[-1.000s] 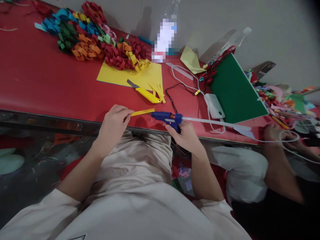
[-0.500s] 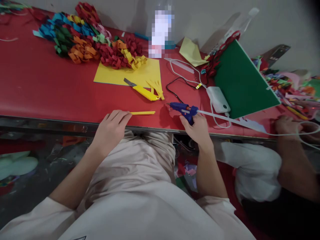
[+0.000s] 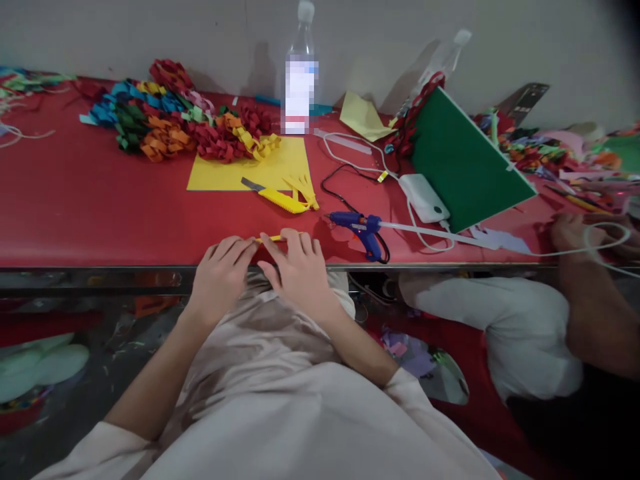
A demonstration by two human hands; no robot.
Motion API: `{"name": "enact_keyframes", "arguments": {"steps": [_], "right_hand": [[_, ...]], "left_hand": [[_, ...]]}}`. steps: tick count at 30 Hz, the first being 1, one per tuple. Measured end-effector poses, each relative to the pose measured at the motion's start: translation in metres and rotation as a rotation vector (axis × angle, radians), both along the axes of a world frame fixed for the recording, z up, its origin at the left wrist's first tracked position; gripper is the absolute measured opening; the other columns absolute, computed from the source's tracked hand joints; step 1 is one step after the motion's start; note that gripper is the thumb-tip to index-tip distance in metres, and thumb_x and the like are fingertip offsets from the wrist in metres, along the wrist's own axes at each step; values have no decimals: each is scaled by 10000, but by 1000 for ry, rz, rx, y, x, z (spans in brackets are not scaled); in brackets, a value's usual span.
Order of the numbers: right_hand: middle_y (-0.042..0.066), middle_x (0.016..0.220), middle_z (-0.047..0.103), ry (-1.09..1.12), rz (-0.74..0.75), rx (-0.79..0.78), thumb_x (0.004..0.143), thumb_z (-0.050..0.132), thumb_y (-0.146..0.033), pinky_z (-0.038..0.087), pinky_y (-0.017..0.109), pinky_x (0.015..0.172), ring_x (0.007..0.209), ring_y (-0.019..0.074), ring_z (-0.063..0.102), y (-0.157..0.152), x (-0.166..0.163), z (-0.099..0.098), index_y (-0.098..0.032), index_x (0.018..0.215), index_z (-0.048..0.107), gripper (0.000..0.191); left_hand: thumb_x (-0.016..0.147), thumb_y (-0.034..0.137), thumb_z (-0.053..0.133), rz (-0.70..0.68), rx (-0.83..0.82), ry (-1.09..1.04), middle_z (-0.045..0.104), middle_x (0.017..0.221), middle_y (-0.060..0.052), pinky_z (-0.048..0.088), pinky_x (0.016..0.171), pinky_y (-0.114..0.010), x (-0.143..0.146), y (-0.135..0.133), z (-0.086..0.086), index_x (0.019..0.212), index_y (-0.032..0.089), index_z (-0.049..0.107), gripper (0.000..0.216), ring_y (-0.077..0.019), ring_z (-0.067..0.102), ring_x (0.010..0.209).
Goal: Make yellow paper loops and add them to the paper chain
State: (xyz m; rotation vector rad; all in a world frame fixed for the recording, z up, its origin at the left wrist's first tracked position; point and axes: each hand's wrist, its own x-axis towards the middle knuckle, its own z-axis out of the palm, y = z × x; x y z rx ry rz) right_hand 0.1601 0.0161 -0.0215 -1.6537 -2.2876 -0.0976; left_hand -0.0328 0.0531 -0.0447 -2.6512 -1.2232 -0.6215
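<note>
A narrow yellow paper strip [image 3: 271, 238] lies along the table's front edge, both of its ends covered by my fingers. My left hand [image 3: 220, 277] is closed over its left end. On the right end, the fingers of my right hand [image 3: 304, 270] press down, with the thumb pointing toward my left hand. A blue hot glue gun [image 3: 363, 228] rests on the table just right of my right hand, a long white glue stick [image 3: 425, 230] sticking out of its back. Behind the hands lies a yellow utility knife [image 3: 283, 200], its blade out, beside several cut yellow strips [image 3: 303, 190].
Colourful paper chains [image 3: 170, 130] lie on a yellow sheet [image 3: 220, 177]. A bottle [image 3: 299, 50] stands by the wall. A white power bank [image 3: 424, 198] with cables sits before a leaning green board [image 3: 460, 160]. At the far right is another person's hand [image 3: 567, 233].
My right hand has let go of the glue gun, now on the table, and moved left onto the yellow strip. The camera view has shifted slightly. My left hand stays at the strip.
</note>
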Motion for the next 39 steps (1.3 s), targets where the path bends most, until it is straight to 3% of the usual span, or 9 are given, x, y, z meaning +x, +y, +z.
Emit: {"name": "enact_keyframes", "arguments": {"steps": [3, 7, 14, 19, 24, 32, 36, 39], "right_hand": [[156, 1403, 533, -33, -24, -79, 1083, 266, -459, 404, 464, 934, 1161, 316, 476, 12, -6, 3, -254, 1523, 499, 538], [135, 1357, 548, -27, -145, -96, 1092, 238, -349, 420, 457, 896, 1122, 308, 493, 3, 13, -6, -310, 1524, 501, 507], [170, 1252, 562, 53, -294, -52, 1077, 270, -256, 454, 467, 936, 1117, 306, 508, -7, 32, -16, -198, 1489, 541, 497], [156, 1194, 591, 34, -264, -13, 1068, 310, -264, 477, 453, 894, 1083, 302, 520, -5, 30, -19, -203, 1473, 542, 470], [168, 1208, 589, 17, -273, -63, 1068, 339, -277, 478, 463, 903, 1095, 313, 519, -5, 29, -16, -185, 1484, 521, 464], [184, 1210, 591, -17, -239, -86, 1082, 283, -272, 482, 459, 894, 1111, 314, 524, -6, 30, -8, -145, 1512, 478, 489], [208, 1256, 579, 13, -217, -83, 1087, 280, -284, 486, 471, 910, 1156, 323, 506, -5, 24, -7, -87, 1496, 471, 492], [202, 1305, 565, 58, -232, -76, 1083, 347, -295, 483, 473, 952, 1199, 323, 490, -5, 23, -10, -92, 1503, 452, 478]], "left_hand": [[990, 134, 450, 20, 12, -12, 702, 1311, -132, 487, 927, -456, 2, -1, -1, 1370, 155, 615, 415, -313, 619, 1215], [985, 124, 447, 19, 4, -7, 695, 1334, -117, 478, 930, -464, 1, -1, -3, 1388, 160, 607, 435, -317, 611, 1224], [968, 118, 460, 30, -8, 4, 700, 1329, -124, 484, 919, -481, -3, -4, 1, 1414, 207, 596, 475, -317, 622, 1211], [993, 230, 476, 102, -29, -39, 658, 1383, -176, 427, 1037, -560, 36, -6, 10, 1423, 161, 587, 449, -362, 573, 1310], [1038, 284, 411, -79, -102, -25, 481, 1580, -140, 277, 1230, -579, 70, -1, 4, 1534, 157, 469, 515, -302, 417, 1501], [1032, 238, 453, 8, -93, -24, 509, 1557, -101, 187, 1223, -662, 12, -3, 8, 1586, 286, 383, 560, -328, 401, 1510], [1030, 249, 501, -28, -66, 11, 533, 1537, -98, 229, 1202, -607, 2, 1, 8, 1558, 285, 427, 535, -322, 492, 1445], [1003, 255, 587, -85, 17, 20, 643, 1432, -64, 328, 1116, -524, -2, 5, 6, 1466, 300, 541, 468, -300, 625, 1290]]}}
